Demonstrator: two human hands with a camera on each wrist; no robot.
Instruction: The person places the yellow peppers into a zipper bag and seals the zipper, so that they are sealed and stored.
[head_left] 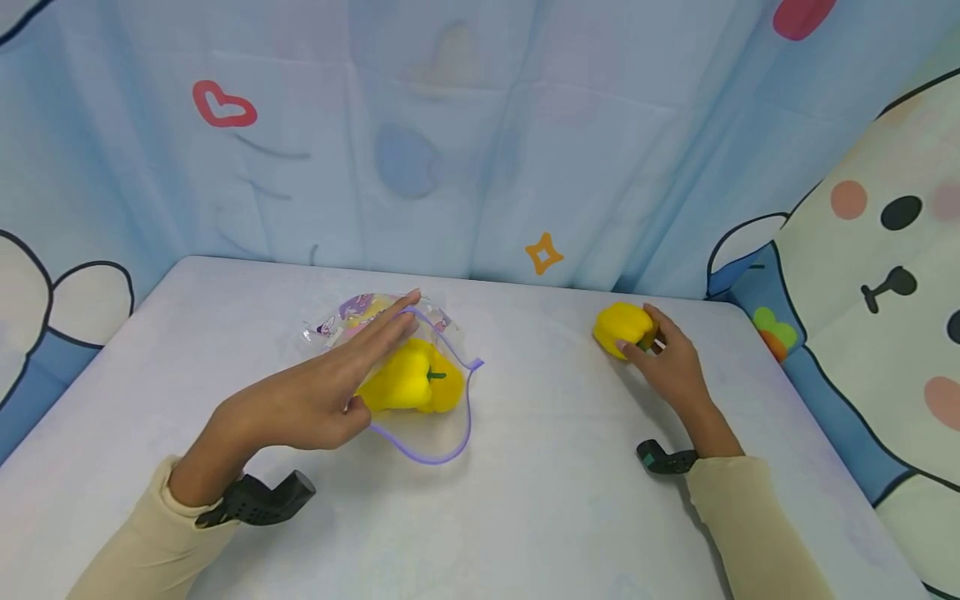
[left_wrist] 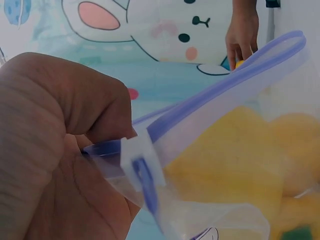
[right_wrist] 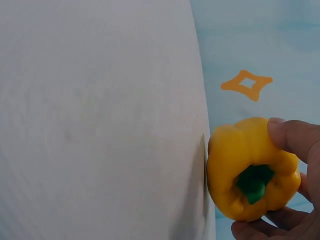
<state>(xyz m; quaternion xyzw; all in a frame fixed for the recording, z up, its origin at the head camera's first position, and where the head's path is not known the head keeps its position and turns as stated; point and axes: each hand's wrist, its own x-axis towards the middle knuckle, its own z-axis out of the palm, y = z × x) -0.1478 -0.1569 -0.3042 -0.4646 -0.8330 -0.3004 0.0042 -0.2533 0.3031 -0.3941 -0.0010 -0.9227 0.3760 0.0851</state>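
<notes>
A clear zip bag [head_left: 450, 454] with a purple zip edge lies on the table, its mouth spread open. Inside it is yellow bell pepper [head_left: 408, 375] with a green stem; I cannot tell whether it is one or more. My left hand [head_left: 322, 392] holds the bag's rim under its bent thumb, the other fingers stretched along the mouth. A white slider [left_wrist: 142, 157] sits by that thumb in the left wrist view. Over the table's right side, my right hand [head_left: 675, 367] grips another yellow bell pepper [right_wrist: 250, 165] between thumb and fingers, its green stem facing the right wrist camera.
The white table [head_left: 540, 500] ends at a light blue printed curtain [head_left: 480, 167] behind. More printed cloth with a cartoon face [head_left: 885, 292] hangs at the right. A dark camera [head_left: 258, 500] is strapped to the left wrist, another [head_left: 663, 458] to the right.
</notes>
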